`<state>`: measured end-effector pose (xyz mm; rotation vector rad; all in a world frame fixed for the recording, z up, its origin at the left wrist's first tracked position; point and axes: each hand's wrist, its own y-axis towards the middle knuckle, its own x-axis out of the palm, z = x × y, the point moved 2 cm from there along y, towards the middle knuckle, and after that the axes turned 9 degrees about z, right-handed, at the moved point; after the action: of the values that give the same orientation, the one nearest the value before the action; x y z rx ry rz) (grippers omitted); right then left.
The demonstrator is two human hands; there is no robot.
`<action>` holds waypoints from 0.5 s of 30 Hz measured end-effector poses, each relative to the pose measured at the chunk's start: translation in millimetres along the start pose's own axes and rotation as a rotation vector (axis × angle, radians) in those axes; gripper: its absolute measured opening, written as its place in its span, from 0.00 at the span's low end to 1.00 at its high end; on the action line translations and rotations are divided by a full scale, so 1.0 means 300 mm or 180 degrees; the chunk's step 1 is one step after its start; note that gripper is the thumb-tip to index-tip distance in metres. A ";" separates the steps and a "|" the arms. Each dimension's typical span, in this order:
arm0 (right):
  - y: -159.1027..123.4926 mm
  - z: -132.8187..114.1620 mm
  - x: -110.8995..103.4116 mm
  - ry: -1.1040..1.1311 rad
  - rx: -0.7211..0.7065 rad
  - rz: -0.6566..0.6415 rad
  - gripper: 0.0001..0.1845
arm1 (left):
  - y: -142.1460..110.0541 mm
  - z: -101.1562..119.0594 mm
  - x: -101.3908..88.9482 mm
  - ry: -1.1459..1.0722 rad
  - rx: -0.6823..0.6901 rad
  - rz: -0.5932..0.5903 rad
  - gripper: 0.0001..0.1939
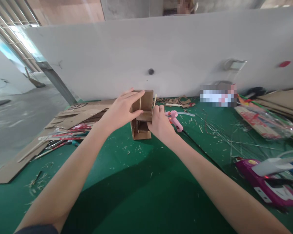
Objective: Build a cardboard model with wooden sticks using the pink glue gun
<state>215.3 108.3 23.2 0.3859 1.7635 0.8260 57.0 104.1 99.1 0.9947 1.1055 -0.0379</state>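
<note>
A small brown cardboard box model with open shelves stands upright on the green mat. My left hand holds its left side, fingers stretched along the top and thumb pressed on the front. My right hand is closed in a pinch on a thin wooden stick that stands against the box's right edge.
A pink glue gun lies just right of the box. Flat cardboard sheets and tools lie at the left. A purple and white device sits at the right, plastic packets behind it. A white partition wall closes off the back.
</note>
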 end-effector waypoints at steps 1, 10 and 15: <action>0.000 -0.002 0.000 -0.0006 0.0001 -0.0022 0.18 | 0.000 -0.002 0.000 0.0011 -0.0003 0.0015 0.29; 0.004 0.003 -0.014 0.0125 0.0363 -0.0322 0.16 | -0.003 0.006 -0.001 -0.0027 -0.0029 -0.0037 0.28; 0.003 0.017 -0.025 0.0203 0.0519 -0.0295 0.15 | -0.001 0.000 0.004 0.0006 0.0034 -0.0042 0.28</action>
<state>222.5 106.0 28.1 0.3854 1.9001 0.6371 57.5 104.5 98.0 0.9971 1.1148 -0.0537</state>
